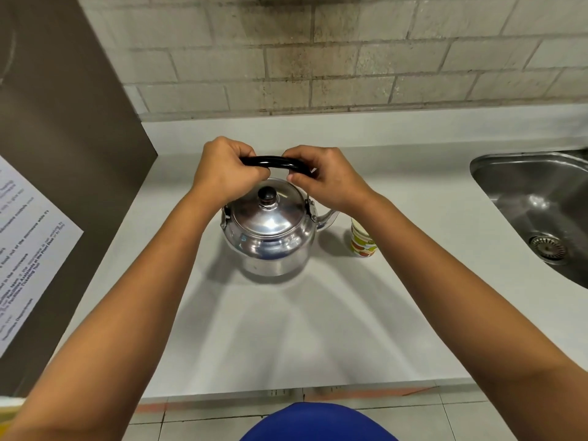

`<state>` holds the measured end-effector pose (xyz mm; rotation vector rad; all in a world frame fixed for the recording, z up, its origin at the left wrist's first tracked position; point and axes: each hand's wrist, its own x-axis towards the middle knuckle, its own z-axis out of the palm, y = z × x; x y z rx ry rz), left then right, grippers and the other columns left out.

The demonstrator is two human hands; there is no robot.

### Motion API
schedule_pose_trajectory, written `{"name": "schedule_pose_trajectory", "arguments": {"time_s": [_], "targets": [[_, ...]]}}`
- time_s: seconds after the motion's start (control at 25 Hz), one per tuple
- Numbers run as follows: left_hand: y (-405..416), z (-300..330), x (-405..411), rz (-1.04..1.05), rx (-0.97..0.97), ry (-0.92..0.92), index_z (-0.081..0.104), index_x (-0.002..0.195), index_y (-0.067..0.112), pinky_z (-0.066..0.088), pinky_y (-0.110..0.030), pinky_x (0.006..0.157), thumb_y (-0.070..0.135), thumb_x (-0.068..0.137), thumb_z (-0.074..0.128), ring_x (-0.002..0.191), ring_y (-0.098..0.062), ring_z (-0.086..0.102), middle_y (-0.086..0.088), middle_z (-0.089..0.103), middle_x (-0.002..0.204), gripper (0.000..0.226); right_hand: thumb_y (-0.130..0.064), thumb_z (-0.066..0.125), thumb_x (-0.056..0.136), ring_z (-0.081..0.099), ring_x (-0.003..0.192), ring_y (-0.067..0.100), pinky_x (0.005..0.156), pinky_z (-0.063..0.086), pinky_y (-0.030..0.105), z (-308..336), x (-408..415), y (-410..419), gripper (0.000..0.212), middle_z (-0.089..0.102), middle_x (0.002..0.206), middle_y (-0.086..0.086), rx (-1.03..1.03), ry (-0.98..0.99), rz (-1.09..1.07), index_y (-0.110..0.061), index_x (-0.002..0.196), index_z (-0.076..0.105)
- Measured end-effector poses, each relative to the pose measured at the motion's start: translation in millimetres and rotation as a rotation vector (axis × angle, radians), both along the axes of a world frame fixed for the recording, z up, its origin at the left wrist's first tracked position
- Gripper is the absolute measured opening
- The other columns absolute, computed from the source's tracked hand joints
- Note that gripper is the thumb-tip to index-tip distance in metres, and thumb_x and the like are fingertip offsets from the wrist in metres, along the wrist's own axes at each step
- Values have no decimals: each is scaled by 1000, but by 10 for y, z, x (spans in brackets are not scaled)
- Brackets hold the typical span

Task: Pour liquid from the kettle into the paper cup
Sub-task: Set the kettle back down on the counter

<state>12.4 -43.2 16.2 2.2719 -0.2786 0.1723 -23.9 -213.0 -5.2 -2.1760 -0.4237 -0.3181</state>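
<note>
Both hands, left hand and right hand, grip the kettle handle

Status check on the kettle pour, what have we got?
Both hands, left and right, shut on kettle handle. Kettle upright on counter, lid on. Cup by spout, partly behind right forearm. Nothing between.
</note>
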Motion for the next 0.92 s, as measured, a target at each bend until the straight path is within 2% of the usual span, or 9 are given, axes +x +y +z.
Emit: {"name": "schedule_pose_trajectory", "arguments": {"time_s": [0.08, 0.24, 0.32, 0.4, 0.6, 0.68, 0.8, 0.92], "targets": [[36, -55, 26, -15, 1, 22, 54, 41, 22, 33, -20, 45, 10, 58, 66, 42, -10, 40, 3, 44, 42, 24, -9, 61, 81, 58, 83, 10, 73, 42, 8, -59, 10, 40, 27, 62, 89, -3, 21, 15, -14, -12, 108, 61], [66, -155, 84, -26, -9, 51, 52, 39, 22, 34, -20, 47, 9, 58, 65, 43, -11, 40, 3, 43, 42, 26, -10, 61, 81, 59, 85, 14, 78, 45, 23, -157, 41, 89, 27, 62, 90, -3, 6, 29, -33, -12, 108, 61], [66, -212, 110, -29, -5, 61, 51, 39, 21, 33, -20, 46, 9, 58, 66, 43, -11, 39, 3, 42, 41, 27, -10, 61, 81, 59, 85, 15, 78, 45, 25, -202, 51, 95, 27, 62, 90, -3, 2, 31, -46, -12, 108, 61], [64, -261, 133, -38, 3, 72, 51, 38, 21, 32, -19, 46, 9, 58, 66, 43, -11, 38, 3, 41, 40, 28, -10, 61, 82, 58, 84, 14, 77, 45, 23, -247, 57, 98, 27, 62, 89, -3, 2, 45, -54, -12, 108, 61], [75, -347, 203, -41, 8, 90, 49, 37, 20, 31, -20, 47, 11, 58, 67, 42, -12, 37, 4, 39, 40, 29, -7, 60, 81, 57, 81, 12, 70, 40, 5, -317, 76, 109, 26, 60, 87, -4, -1, 50, -62, -11, 108, 61], [82, -376, 226, -45, 5, 96, 49, 36, 21, 31, -20, 47, 11, 58, 67, 42, -11, 37, 5, 40, 39, 30, -7, 60, 81, 57, 80, 13, 70, 40, 6, -339, 88, 117, 26, 61, 87, -4, 0, 49, -60, -9, 107, 62], [88, -418, 246, -45, 8, 111, 49, 36, 21, 31, -20, 47, 12, 58, 68, 42, -11, 38, 5, 40, 40, 30, -7, 60, 82, 57, 80, 15, 71, 43, 16, -379, 111, 124, 25, 61, 87, -2, -7, 63, -56, -10, 106, 62], [94, -477, 279, -49, 12, 126, 49, 38, 20, 31, -20, 47, 12, 59, 68, 43, -12, 37, 4, 40, 40, 29, -7, 60, 81, 57, 80, 14, 71, 42, 13, -443, 147, 117, 25, 61, 87, -3, -5, 73, -58, -11, 106, 62]]}}
